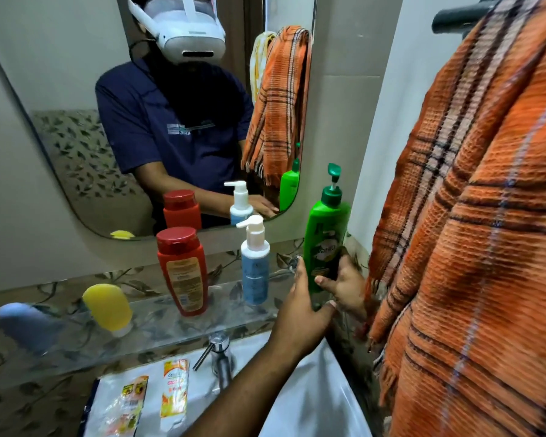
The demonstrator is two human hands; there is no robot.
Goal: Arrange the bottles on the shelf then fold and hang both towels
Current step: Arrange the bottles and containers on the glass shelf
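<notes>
Scene: a person stands at a bathroom basin (312, 389), arranging toiletries on a glass shelf (158, 326) beneath a mirror (76, 127).
Right hand: the right hand (344, 283) wraps its fingers and thumb round the lower body of the green pump bottle (325, 234), held upright at the shelf's right end, near the wall.
Left hand: the left hand (300, 304) reaches in beside the same bottle, fingers spread fairly wide; whether they touch it cannot be told.
Progress: the red bottle (182, 269) and the blue pump bottle (255, 266) stand upright on the shelf, apart from each other. The yellow tube (109, 305) stands cap-down to their left, and a blurred blue-grey tube (26, 323) sits at the far left. The bottle stage looks nearly finished, judging by the green one being the last in hand.
Left to do: the orange checked towel (470, 231) hangs loose and unfolded at right. A second, yellowish towel shows only in the mirror's reflection.
Contents: all bottles are opaque and capped, so fill levels cannot be told. Flattened sachets (174, 389) lie on the basin's rim beside the tap (218, 354).
</notes>
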